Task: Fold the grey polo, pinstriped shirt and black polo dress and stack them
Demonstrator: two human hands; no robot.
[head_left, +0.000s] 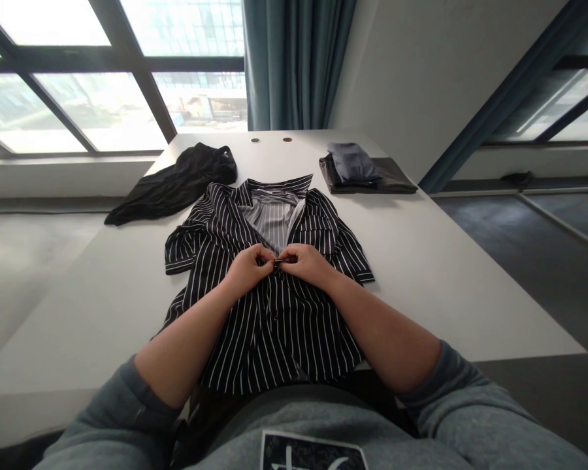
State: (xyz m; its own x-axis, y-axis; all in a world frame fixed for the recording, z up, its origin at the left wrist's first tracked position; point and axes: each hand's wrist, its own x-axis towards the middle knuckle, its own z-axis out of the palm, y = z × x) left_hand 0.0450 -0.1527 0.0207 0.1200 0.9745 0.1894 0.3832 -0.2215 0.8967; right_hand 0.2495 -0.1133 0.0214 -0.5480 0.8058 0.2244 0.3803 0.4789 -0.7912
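A black shirt with white stripes [294, 326] lies face up on the white table, its collar away from me and its short sleeves spread to both sides. The upper front is open and shows the grey inside. At the middle of the front edge, my left hand [252, 264] pinches the fabric between thumb and fingers. Close beside it, my right hand [304, 261] pinches the same placket from the other side. The fingertips nearly meet, and whether a button sits between them is too small to tell. Below the hands the front edges lie together.
On the white table [451, 281], a crumpled black garment [176, 179] lies at the far left. Folded dark clothes [396, 176] with a grey-blue folded piece [353, 163] on top are at the far right. Two round holes pierce the far end. Windows and a blue curtain [296, 65] stand behind.
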